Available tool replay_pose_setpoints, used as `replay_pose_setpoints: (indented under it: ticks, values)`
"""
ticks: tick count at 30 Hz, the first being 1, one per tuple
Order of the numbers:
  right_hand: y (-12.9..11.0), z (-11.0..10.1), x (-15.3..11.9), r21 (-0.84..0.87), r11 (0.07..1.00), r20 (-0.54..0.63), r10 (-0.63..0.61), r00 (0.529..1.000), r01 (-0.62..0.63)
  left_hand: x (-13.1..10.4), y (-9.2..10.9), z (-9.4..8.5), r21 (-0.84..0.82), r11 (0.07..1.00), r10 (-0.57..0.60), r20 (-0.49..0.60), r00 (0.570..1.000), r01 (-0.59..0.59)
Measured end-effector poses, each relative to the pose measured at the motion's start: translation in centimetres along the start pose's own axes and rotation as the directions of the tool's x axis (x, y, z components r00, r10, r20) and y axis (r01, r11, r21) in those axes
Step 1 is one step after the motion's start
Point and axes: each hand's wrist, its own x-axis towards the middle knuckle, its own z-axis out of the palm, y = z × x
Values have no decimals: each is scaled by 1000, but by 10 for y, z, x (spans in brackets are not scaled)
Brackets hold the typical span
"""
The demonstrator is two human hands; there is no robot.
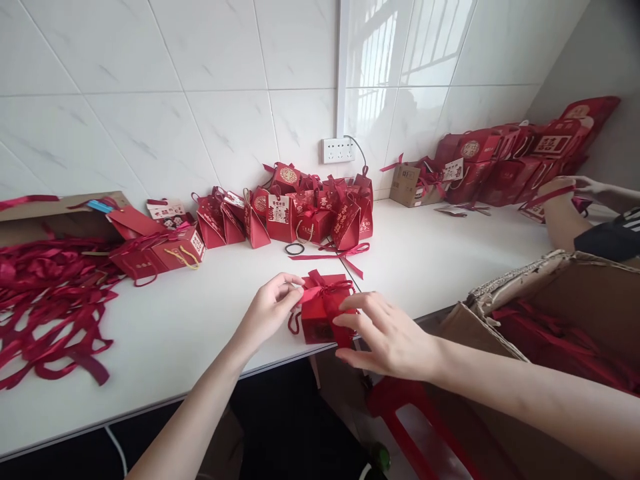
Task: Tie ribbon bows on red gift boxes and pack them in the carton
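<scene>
Left hand (280,300) comes up from the lower left, forearm slanting to 1 o'clock, thumb and forefinger pinching one end of the red ribbon (333,288) tied on the small red box (317,319). Right hand (383,333) reaches in from 4 o'clock, forearm low and nearly level, fingers spread and bent over the box's right side and the ribbon there; can't tell if it grips. Box sits near the front edge of the white table (225,267), a bit below center. Cord loop at its 9 o'clock; black ring (295,249) and loose ribbon at 12. Row of decorated red boxes (305,213) behind, at 12, along a white tiled wall (220,47) with a power strip (338,151). Ribbon heap (55,293) at 9, by an open carton. Stacked red boxes (510,160) at 2; another person's hands (565,190) hold ribbon there. Torn cardboard box (555,313) with red items at 3. Window light reflects on the tiles at 1.
</scene>
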Motion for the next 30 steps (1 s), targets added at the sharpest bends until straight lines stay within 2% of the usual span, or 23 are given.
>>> replay_pose_setpoints:
  ticks: [4,7,11,14,15,17,19,20,22,25,30]
  values:
    - [-7,7,2,11,999,36,43,998,-43,-20,15,17,114,983,128,118,985,-142]
    - [-7,12,3,30,993,33,116,993,-117,-31,15,27,176,963,181,141,973,-205]
    - [-7,13,5,-32,987,57,161,985,-159,-39,10,29,156,944,253,221,942,-290]
    - [-5,14,5,-94,989,74,124,990,-116,-37,9,25,115,937,286,290,913,-330]
    - [-4,15,5,-109,989,68,110,992,-102,-34,9,24,109,941,285,264,921,-322]
    - [-3,16,5,-126,989,50,84,995,-77,-24,9,25,153,939,290,126,949,-308]
    - [-1,16,4,-116,993,33,42,999,-38,-11,8,29,274,908,333,-12,943,-318]
    - [0,16,3,-102,995,26,16,1000,-13,-4,8,32,344,880,360,-32,932,-328]
    - [1,14,2,-62,997,14,-39,999,40,7,7,37,440,824,384,33,923,-358]
    - [5,9,2,23,995,31,-96,995,95,15,5,41,491,778,384,121,915,-392]
    - [9,4,2,112,987,69,-124,990,116,16,6,39,604,683,443,104,890,-411]
